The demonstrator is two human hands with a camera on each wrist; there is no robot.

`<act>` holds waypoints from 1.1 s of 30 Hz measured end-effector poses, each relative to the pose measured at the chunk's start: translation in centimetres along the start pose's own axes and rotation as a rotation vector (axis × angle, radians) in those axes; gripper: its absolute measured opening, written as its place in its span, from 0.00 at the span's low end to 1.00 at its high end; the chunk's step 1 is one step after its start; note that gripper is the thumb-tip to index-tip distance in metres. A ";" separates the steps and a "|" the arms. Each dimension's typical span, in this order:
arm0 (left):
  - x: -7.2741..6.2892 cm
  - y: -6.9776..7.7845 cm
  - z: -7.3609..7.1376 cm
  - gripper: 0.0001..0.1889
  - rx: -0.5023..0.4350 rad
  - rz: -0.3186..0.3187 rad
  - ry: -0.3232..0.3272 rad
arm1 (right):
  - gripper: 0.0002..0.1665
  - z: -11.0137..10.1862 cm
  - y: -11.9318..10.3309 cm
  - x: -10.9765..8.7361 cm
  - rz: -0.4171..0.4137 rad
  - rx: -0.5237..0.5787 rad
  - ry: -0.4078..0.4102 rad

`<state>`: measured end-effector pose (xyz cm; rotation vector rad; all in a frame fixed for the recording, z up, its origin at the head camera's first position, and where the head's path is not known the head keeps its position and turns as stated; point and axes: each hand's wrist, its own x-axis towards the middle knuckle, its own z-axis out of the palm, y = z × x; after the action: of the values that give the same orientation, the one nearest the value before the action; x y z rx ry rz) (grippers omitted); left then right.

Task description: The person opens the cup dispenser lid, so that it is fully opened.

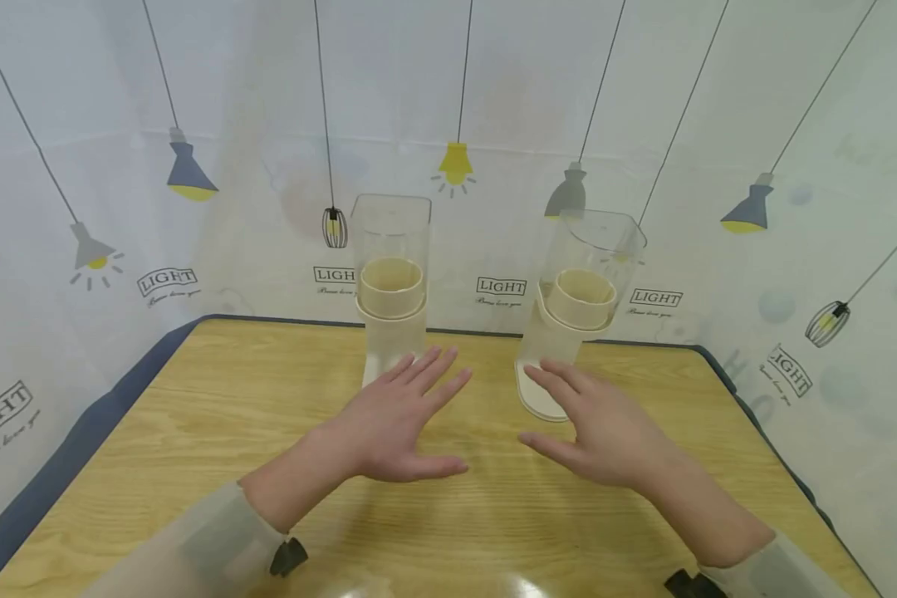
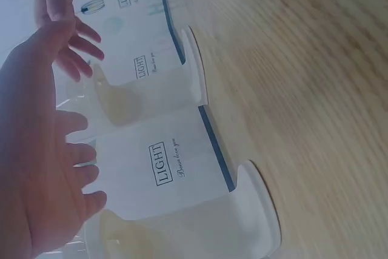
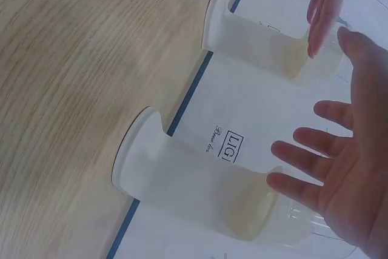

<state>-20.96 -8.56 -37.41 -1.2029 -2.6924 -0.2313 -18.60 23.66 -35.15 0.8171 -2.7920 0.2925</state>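
Two white stands with clear tops and cream-coloured rings stand upright at the far side of the table. In front of the left stand (image 1: 393, 303) is my left hand (image 1: 396, 423), palm down with fingers spread and nothing held; it hides part of that stand's base. My right hand (image 1: 605, 423) hovers near the base of the right stand (image 1: 579, 311), its fingers stretched out and its thumb apart. The left wrist view shows both stands (image 2: 182, 235) beyond the left hand's fingertips (image 2: 91, 204). In the right wrist view, the palm and fingers of the right hand (image 3: 345, 168) hold nothing.
The wooden table (image 1: 486, 515) has a dark blue edge along its back and sides. Behind it hangs a pale curtain (image 1: 269, 166) printed with lamps and the word LIGHT. Dark straps (image 1: 289, 556) sit at both wrists.
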 end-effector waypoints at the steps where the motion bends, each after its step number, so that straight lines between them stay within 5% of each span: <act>1: 0.1 0.0 0.0 0.55 -0.011 0.009 0.023 | 0.47 -0.1 0.0 0.0 0.004 0.003 0.015; 9: 0.8 0.6 0.3 0.36 -0.144 0.088 0.339 | 0.33 -1.3 0.6 -0.3 0.011 0.018 0.157; 14: 1.5 1.2 0.7 0.28 -0.258 0.095 0.430 | 0.31 -2.6 1.2 -0.3 -0.020 0.034 0.264; 22: 3.4 1.6 1.2 0.26 -0.365 0.071 0.394 | 0.28 -5.1 2.7 0.6 -0.038 0.029 0.467; 33: 7.1 1.7 0.8 0.24 -0.695 -0.078 0.242 | 0.27 -8.5 4.0 3.8 0.062 0.127 0.611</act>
<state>-24.48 -2.16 -36.40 -1.1098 -2.5031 -1.3137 -22.58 27.18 -26.53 0.5456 -2.2406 0.6183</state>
